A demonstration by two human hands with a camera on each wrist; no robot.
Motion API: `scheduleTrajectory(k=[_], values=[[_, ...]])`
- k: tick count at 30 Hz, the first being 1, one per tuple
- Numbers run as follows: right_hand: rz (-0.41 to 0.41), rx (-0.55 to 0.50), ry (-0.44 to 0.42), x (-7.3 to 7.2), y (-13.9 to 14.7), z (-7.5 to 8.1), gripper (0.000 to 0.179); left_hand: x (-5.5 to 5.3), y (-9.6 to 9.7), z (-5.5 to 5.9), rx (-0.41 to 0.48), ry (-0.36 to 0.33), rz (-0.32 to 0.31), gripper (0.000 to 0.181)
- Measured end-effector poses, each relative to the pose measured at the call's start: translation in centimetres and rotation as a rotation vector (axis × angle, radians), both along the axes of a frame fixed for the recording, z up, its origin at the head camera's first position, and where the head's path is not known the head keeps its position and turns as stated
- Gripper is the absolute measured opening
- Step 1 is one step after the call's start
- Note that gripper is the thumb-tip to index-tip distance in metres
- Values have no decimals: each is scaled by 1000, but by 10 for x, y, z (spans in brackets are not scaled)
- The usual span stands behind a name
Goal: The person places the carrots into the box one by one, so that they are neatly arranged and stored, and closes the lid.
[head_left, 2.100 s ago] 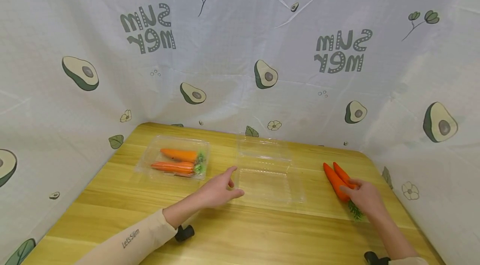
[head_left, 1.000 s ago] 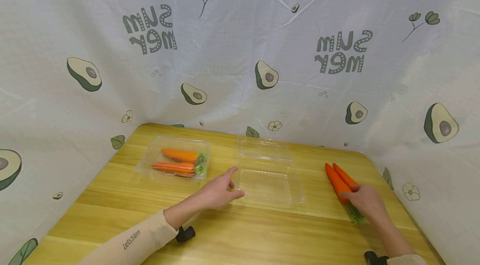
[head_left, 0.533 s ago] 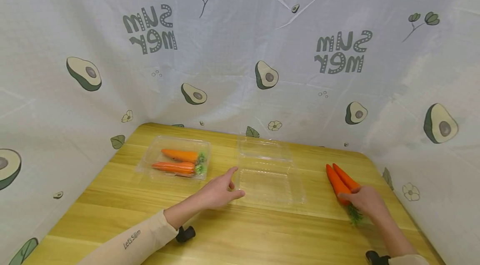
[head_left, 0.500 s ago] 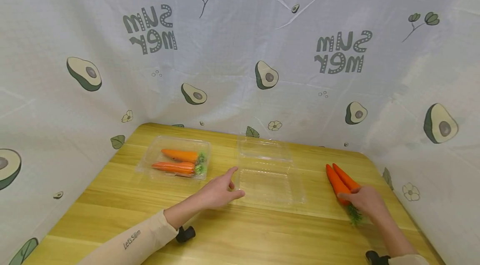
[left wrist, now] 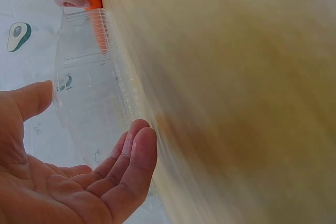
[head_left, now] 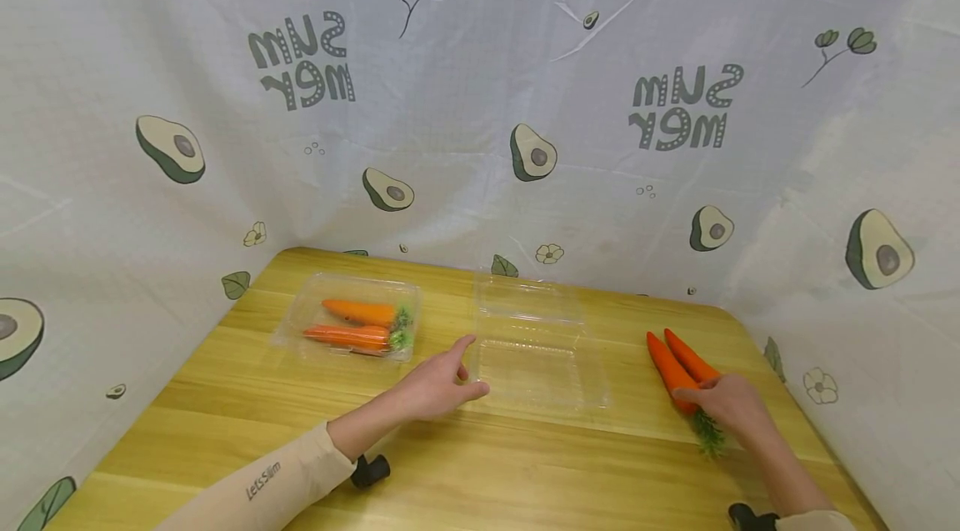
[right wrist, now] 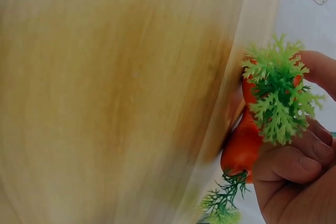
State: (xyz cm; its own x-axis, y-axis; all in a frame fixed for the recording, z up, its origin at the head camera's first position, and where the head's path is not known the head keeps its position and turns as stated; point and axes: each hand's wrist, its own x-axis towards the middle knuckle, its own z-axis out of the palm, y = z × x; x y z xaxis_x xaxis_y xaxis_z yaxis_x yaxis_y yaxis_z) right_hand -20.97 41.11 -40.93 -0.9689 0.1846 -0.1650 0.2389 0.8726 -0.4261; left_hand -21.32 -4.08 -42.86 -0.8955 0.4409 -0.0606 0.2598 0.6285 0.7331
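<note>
On the right of the table in the head view, two orange carrots (head_left: pixel 673 373) with green leafy tops lie side by side. My right hand (head_left: pixel 738 410) holds them near their leafy ends, thumb on the left carrot and fingers over the right one. The right wrist view shows light green leaves (right wrist: pixel 281 90) covering part of that grip. A transparent plastic container (head_left: pixel 528 373) stands in the middle with its lid raised at the back. Beside its left edge is my left hand (head_left: pixel 431 385), thumb and index finger apart, holding nothing; whether it touches the edge, I cannot tell.
A second transparent container (head_left: pixel 300 323) with its lid down stands at the left, with carrots (head_left: pixel 352 335) inside. The wooden table (head_left: pixel 517 473) ends against a white curtain (head_left: pixel 450 97) printed with avocados at the back and sides.
My right thumb has slid slightly toward the leafy end of the left carrot, and the two carrots have shifted a little. My left hand and the containers look unmoved.
</note>
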Motion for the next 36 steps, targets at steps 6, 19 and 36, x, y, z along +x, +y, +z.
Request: scheduleTrajectory(k=[6,19,36], values=[[-12,-37,0,0,1,1,69,-1,1,1,-3,8,-5,86],[10,-15,-6,0,-8,14,73,0,-1,1,-3,13,-8,85],[65,-127,2,-1,-34,44,73,1,-2,2,7,19,-13,85]])
